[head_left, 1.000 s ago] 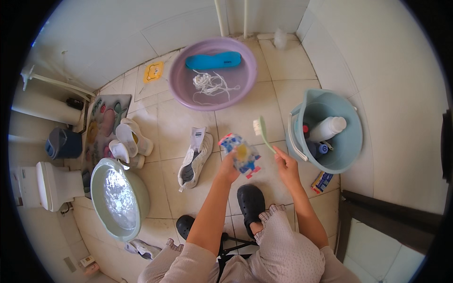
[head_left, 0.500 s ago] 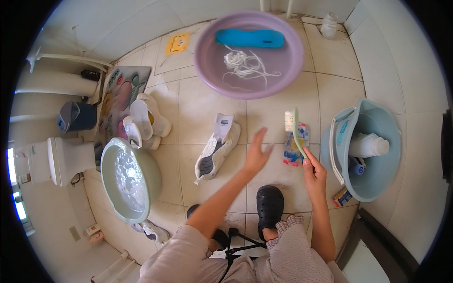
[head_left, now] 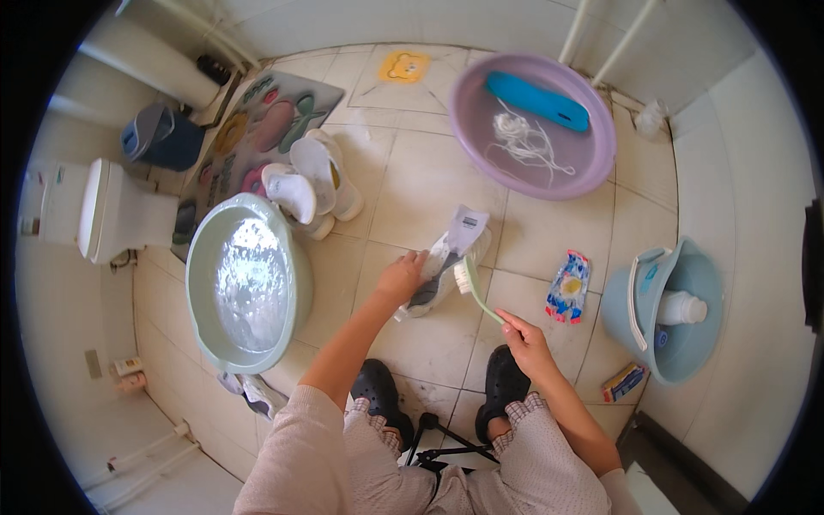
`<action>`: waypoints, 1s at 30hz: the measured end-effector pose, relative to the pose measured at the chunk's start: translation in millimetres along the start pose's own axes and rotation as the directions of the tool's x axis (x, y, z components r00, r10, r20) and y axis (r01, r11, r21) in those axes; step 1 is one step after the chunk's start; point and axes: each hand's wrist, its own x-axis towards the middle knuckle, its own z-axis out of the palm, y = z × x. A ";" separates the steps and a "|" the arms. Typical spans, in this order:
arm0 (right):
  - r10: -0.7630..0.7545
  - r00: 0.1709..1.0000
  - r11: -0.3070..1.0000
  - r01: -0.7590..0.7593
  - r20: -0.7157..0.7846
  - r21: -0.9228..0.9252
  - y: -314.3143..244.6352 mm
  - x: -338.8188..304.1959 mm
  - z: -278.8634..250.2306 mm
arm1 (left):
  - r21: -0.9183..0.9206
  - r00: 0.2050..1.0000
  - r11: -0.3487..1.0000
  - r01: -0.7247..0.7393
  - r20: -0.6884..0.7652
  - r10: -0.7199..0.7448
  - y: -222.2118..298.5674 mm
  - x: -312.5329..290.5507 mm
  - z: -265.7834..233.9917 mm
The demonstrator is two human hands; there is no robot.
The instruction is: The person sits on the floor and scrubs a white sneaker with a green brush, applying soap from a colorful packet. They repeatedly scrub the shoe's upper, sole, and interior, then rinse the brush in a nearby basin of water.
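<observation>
A white lace-up sneaker without laces [head_left: 477,254] lies on the tiled floor before me, its pale tongue pulled up and its inside dark grey. My left hand [head_left: 403,276] is closed on the sneaker's left side, with the fingertips partly hidden at its edge. In my right hand [head_left: 525,341] is the handle of a light green scrub brush [head_left: 477,296]. Its whitish bristles are over the shoe's opening, and I cannot tell whether they touch it.
A pale green basin of water [head_left: 302,283] stands left, beside white slippers [head_left: 322,172]. Behind right, a purple basin [head_left: 468,159] holds a blue insole-shaped piece [head_left: 536,100] and white laces [head_left: 518,133]. At right are a colourful packet [head_left: 568,287] and a blue bucket [head_left: 622,300] with a white bottle.
My left hand has come down onto the sneaker. My right hand has carried the brush left, from above the packet to the shoe's opening. The whole view has shifted and turned.
</observation>
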 end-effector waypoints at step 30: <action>-0.002 0.938 0.961 -0.094 -0.346 -0.259 22.9 89.6 169.0 | -0.638 0.981 0.757 0.142 -0.013 -0.195 -0.7 -70.5 64.7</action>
